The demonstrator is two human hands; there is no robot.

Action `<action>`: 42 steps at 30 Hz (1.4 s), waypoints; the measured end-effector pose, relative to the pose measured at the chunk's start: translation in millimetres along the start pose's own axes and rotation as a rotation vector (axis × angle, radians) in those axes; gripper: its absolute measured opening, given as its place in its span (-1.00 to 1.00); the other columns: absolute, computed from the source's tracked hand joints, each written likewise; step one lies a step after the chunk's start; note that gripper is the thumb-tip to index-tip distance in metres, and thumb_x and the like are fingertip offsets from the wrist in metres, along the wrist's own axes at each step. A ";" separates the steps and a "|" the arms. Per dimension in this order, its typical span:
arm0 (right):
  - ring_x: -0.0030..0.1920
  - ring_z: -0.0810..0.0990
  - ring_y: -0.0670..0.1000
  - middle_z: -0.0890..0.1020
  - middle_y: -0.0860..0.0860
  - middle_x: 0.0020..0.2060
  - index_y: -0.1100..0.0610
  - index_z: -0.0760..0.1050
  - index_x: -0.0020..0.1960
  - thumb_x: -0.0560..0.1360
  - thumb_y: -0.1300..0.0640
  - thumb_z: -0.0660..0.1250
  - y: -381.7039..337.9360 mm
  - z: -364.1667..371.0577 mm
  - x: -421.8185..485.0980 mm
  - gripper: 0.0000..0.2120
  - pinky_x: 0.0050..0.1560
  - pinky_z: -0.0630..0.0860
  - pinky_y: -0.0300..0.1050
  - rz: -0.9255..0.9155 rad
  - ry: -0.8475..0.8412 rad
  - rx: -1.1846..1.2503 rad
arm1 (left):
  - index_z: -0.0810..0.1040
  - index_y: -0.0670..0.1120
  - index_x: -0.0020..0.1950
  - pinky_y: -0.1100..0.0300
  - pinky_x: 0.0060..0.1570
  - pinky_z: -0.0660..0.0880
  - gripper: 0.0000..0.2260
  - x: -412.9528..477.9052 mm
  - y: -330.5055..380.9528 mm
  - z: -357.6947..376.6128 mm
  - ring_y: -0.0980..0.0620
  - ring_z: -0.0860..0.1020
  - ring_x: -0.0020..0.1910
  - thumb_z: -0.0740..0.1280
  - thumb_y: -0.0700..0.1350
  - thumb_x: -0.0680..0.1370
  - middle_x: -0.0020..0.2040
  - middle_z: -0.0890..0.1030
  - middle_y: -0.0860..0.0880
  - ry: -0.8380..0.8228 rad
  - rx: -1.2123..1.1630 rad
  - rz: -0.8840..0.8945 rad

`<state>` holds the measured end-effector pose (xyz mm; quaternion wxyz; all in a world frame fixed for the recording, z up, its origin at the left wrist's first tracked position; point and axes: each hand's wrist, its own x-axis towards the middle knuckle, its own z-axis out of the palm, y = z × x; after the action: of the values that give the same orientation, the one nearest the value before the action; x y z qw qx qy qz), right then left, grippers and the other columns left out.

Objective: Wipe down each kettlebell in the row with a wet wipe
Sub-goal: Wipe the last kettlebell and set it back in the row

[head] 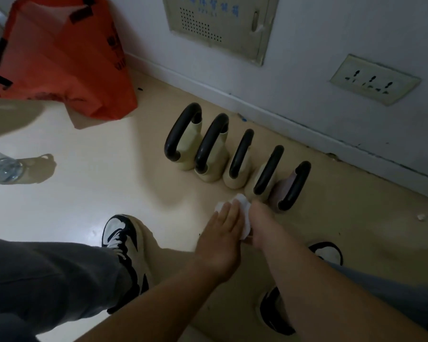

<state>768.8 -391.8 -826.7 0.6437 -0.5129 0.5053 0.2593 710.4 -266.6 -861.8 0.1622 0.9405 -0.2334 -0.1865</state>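
Head view: 5 kettlebells stand in a slanted row on the beige floor [114, 154], close to the white wall [307, 45]. Each has a black loop handle; 4 have cream bodies, and the kettlebell nearest the hands [286, 187] looks pinkish. From the far end the row runs first kettlebell [183, 134], second kettlebell [211, 149], third kettlebell [240, 159], fourth kettlebell [265, 176], each just beside its neighbour.

Both hands meet low in front of the near end of the row, around a white wet wipe [242, 206]. The left hand [223, 233] lies over the wipe with fingers straight and relaxed, its fingertips on the wipe's upper edge. The right hand [260, 223] is beside it, touching the wipe; its fingers point away and are hidden, so I cannot tell how they are curled. The wipe sits bunched between the 2 hands, just short of the fourth kettlebell's base (contact with it is unclear).

The person's shoes, a left shoe [122, 238] and a right shoe [328, 253], are black and white, below grey trouser legs. An orange bag [59, 58] slumps against the wall at upper left, a clear plastic bottle [3, 166] lies at the left edge, and a wall socket [374, 80] and a metal panel [218, 25] are set in the wall.
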 end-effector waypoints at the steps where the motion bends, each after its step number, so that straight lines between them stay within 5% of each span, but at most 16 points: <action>1: -0.06 0.61 0.16 0.65 0.17 -0.02 0.20 0.54 0.10 0.67 -0.10 0.20 -3.0 -2.7 4.3 -0.65 0.06 0.61 0.09 -0.005 0.031 0.001 | -0.17 -0.02 0.65 0.01 0.60 -0.13 -0.34 17.1 1.1 -4.7 -0.03 -0.31 0.60 0.15 -0.07 0.67 0.63 -0.29 0.00 0.008 0.045 0.007; 4: 0.00 0.67 0.22 0.70 0.15 -0.03 0.15 0.59 0.13 0.64 -0.20 0.16 6.2 -14.2 15.3 -0.55 0.19 0.62 0.20 -0.035 0.095 0.012 | 0.00 -0.10 0.66 -0.02 0.59 0.04 -0.33 53.0 5.4 -6.6 -0.09 -0.17 0.63 0.23 0.02 0.64 0.66 -0.20 -0.04 -0.110 0.114 -0.019; 8: -0.10 0.59 0.16 0.66 0.13 -0.17 0.18 0.57 -0.01 0.63 -0.08 0.11 47.9 -31.2 26.2 -0.61 -0.03 0.49 0.08 0.087 0.126 0.137 | 0.27 -0.18 0.57 0.00 0.57 0.08 -0.31 71.0 15.8 -21.2 -0.04 -0.13 0.63 0.01 0.26 0.60 0.66 -0.02 -0.06 -0.284 0.133 -0.051; 10: -0.09 0.60 0.16 0.67 0.13 -0.11 0.15 0.58 -0.03 0.61 -0.10 0.15 52.8 -30.5 27.5 -0.63 -0.04 0.49 0.03 0.104 0.087 0.175 | 0.51 -0.09 0.41 0.01 0.45 0.31 -0.28 64.1 19.3 -33.7 0.00 0.11 0.61 -0.13 0.32 0.56 0.58 0.29 -0.05 -0.240 0.078 -0.055; 12: -0.13 0.61 0.13 0.66 0.10 -0.11 0.11 0.56 -0.04 0.65 -0.07 0.21 45.6 -24.8 30.2 -0.71 -0.04 0.55 0.01 0.032 0.024 0.218 | 0.59 -0.01 0.14 0.08 0.09 0.52 -0.41 59.9 15.9 -42.7 0.01 0.50 0.30 -0.10 0.31 0.61 0.24 0.58 -0.01 -0.125 0.097 -0.059; 14: -0.18 0.61 0.10 0.65 0.11 -0.11 0.10 0.54 -0.07 0.66 0.02 0.23 35.7 -17.5 30.6 -0.78 0.06 0.59 0.07 -0.025 -0.006 0.217 | 0.52 0.00 0.06 0.13 -0.15 0.47 -0.66 65.1 10.9 -49.6 -0.01 0.58 -0.01 0.10 0.21 0.63 0.02 0.57 0.01 -0.056 0.140 -0.078; 17: -0.02 0.70 0.22 0.74 0.19 -0.02 0.17 0.64 0.04 0.61 -0.01 0.19 29.3 -8.3 27.3 -0.67 0.18 0.60 0.20 0.007 0.047 0.236 | 0.54 -0.03 0.05 0.12 -0.14 0.45 -0.90 74.2 8.8 -49.2 -0.06 0.53 -0.01 0.27 -0.05 0.60 0.05 0.50 -0.01 -0.031 0.078 -0.101; 22: -0.04 0.71 0.20 0.76 0.15 -0.09 0.14 0.66 -0.10 0.56 -0.03 0.19 37.3 -7.2 41.0 -0.66 0.14 0.63 0.17 0.023 0.130 0.205 | 0.36 -0.10 0.32 0.07 -0.15 0.48 -0.64 88.0 17.6 -30.3 -0.14 0.55 -0.02 0.36 -0.13 0.57 0.28 0.38 -0.16 -0.223 0.122 -0.241; 26: -0.05 0.70 0.19 0.75 0.13 -0.11 0.11 0.65 -0.18 0.51 -0.10 0.16 43.0 -12.3 50.9 -0.62 0.19 0.61 0.17 0.051 0.185 0.223 | 0.40 -0.19 0.41 0.03 0.04 0.51 -0.64 110.7 28.6 -30.0 -0.18 0.54 0.24 0.30 -0.13 0.63 0.47 0.33 -0.26 -0.338 0.306 -0.276; 30: -0.20 0.62 0.13 0.69 0.10 -0.24 0.13 0.59 -0.23 0.56 0.02 0.22 40.7 -8.8 44.4 -0.70 -0.09 0.54 0.01 0.092 0.181 0.318 | 0.46 -0.12 0.43 0.01 0.24 0.48 -0.66 140.9 34.0 -24.7 -0.12 0.45 0.33 0.22 -0.13 0.65 0.38 0.40 -0.15 -0.456 0.422 -0.312; 37: -0.09 0.68 0.17 0.74 0.13 -0.12 0.17 0.64 -0.13 0.58 -0.03 0.15 39.6 -11.6 41.7 -0.62 0.02 0.59 0.08 0.101 0.223 0.339 | 0.56 -0.09 0.29 -0.02 0.07 0.56 -0.73 146.3 35.3 -21.7 -0.12 0.56 0.16 0.29 -0.14 0.60 0.19 0.55 -0.10 -0.513 0.498 -0.324; 42: -0.03 0.70 0.22 0.74 0.14 -0.10 0.15 0.68 -0.09 0.47 -0.15 0.11 44.9 -5.1 58.8 -0.52 0.12 0.63 0.12 0.061 0.221 0.285 | 0.48 -0.06 0.25 0.03 0.06 0.50 -0.79 127.2 14.1 -23.5 -0.14 0.55 0.16 0.19 -0.06 0.65 0.20 0.56 -0.14 -0.368 0.097 -0.391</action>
<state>749.5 -392.2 -898.3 0.6422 -0.4265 0.6198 0.1466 819.6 -336.8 -870.6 0.0328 0.9247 -0.0816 -0.3705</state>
